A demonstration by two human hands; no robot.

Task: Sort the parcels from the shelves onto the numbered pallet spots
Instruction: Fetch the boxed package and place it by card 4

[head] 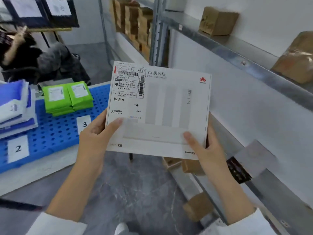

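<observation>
A grey, marbled floor point(135, 192) fills the view from the centre down to six o'clock. At ten o'clock a black coat with a tan fur trim point(18, 46) lies heaped, touching a grey garment point(55, 58) just to its right; what they rest on is blurred. Behind them, at eleven o'clock, stands a white wall point(88, 19). A white slab point(33, 173) lies on the floor at eight o'clock. At four o'clock sits a black printed tag point(238, 169), its print too small to read.

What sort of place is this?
Likely a parcel sorting room: grey metal shelving holds brown cardboard boxes, a blue perforated plastic pallet carries numbered paper tags, and a hand-held white flat box bears a shipping label.
</observation>
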